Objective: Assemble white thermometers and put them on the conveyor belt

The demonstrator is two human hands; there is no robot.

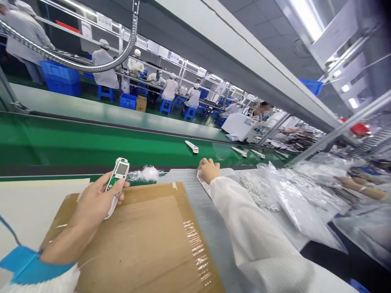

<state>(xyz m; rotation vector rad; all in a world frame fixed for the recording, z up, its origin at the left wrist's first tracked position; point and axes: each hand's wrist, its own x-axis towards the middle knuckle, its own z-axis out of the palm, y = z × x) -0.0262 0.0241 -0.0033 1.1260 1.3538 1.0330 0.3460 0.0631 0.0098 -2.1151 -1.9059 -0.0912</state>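
left hand (pixel 97 199): white device (pixel 117 179) | right hand (pixel 208 170): foam sheet (pixel 206 219) | bag (pixel 293 205): white parts (pixel 258 189)

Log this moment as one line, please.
left hand: holds white-and-green handheld device | right hand: on foam sheet | nearby: cardboard, green conveyor belt

No wording can be read anywhere in view. The small screen (pixel 122 169) of the white handheld device (pixel 117 175) in the left hand (pixel 94 201) shows nothing legible, and the printed tape (pixel 195 252) on the cardboard sheet (pixel 137 240) just below that grip is too blurred to make out (its marks run in short rows), while the white placards (pixel 104 21) far beyond the grip are too small to read.
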